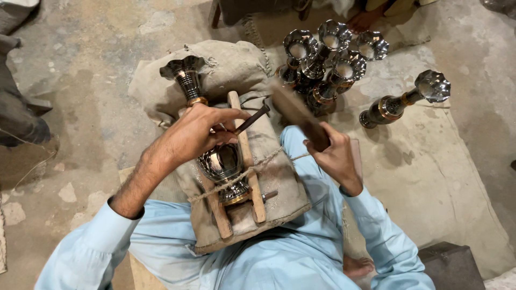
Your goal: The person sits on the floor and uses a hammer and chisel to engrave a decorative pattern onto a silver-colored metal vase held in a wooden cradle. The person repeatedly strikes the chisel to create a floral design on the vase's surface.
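Note:
A shiny metal vase [221, 161] lies on its side on a sackcloth cushion [279, 185] across my lap, tied between two wooden strips [243, 145] with twine. Its flared mouth [184, 67] points away from me. My left hand [198, 131] rests on the vase body and pinches a thin dark chisel [252, 118], tip down on the metal. My right hand [336, 156] grips a wooden mallet [296, 114], blurred and raised just right of the chisel's top.
Several finished vases [322, 59] stand clustered on the cloth beyond the cushion, and one [403, 102] lies on its side to the right. Another person's foot [363, 20] shows at the top. A dark box [451, 266] sits at lower right on the concrete floor.

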